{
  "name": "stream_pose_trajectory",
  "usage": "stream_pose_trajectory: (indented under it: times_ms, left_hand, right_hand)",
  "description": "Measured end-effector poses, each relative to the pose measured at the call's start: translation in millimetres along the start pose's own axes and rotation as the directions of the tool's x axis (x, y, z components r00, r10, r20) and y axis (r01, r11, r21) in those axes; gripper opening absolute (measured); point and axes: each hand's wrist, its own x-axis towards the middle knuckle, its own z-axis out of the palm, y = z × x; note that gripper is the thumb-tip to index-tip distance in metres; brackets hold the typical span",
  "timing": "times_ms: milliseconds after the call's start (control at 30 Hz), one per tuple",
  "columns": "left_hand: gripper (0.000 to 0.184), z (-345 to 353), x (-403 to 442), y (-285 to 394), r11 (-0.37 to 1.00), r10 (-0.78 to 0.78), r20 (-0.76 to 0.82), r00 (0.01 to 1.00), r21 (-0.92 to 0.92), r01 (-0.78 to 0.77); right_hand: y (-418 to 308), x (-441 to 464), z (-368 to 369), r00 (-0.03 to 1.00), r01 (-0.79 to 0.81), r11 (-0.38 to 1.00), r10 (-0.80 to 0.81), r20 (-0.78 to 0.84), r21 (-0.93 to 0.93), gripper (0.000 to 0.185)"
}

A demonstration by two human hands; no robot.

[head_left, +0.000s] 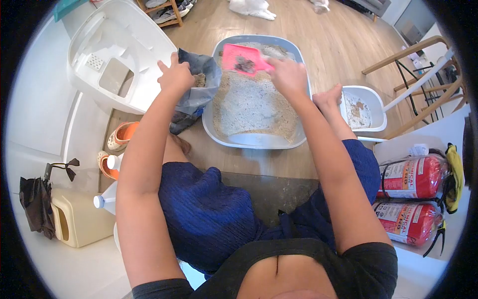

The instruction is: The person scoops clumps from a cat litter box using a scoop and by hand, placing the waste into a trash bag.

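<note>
My right hand (289, 78) is closed round the handle of a pink litter scoop (240, 51). Greyish clumps of litter (244, 64) lie in its blade. The scoop is held over a litter box (210, 112) with a pale blue-grey rim, filled with whitish and tan litter (256, 102). At the box's left side, my left hand (177, 75) grips the edge of a dark grey plastic bag (206, 82). The bag's mouth is open, and tan clumps show inside. Some fingers of the left hand are spread away from the bag.
A white litter box cover (157, 45) leans at the left. At right are a white dustpan (381, 119) with debris, a wooden chair (406, 52) and red fire extinguishers (413, 174). Orange clogs (119, 139) and plastic bottles (107, 202) stand left. A white furry animal (251, 7) lies beyond.
</note>
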Motion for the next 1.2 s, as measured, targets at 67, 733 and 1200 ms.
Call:
stream_pose_trajectory:
  times_ms: [67,733,1200]
  left_hand:
    - [0.029,2.2,6.3,-5.0,0.999,0.020,0.046,0.999,-0.037,-0.019]
    - [0.028,0.0,-0.3,-12.5,0.994,-0.009,0.116,0.993,-0.111,0.022]
    - [0.031,5.2,4.1,-13.4,1.000,0.003,0.115,0.993,-0.011,-0.002]
  right_hand:
    - [-27.6,12.8,-7.6,0.986,0.127,0.991,-0.131,-0.100,-0.045,0.019]
    - [-57.6,5.3,4.8,0.836,0.405,0.899,-0.439,-0.330,-0.168,0.010]
    - [30.5,-11.9,-68.2,0.844,-0.028,0.942,0.201,0.497,-0.334,0.023]
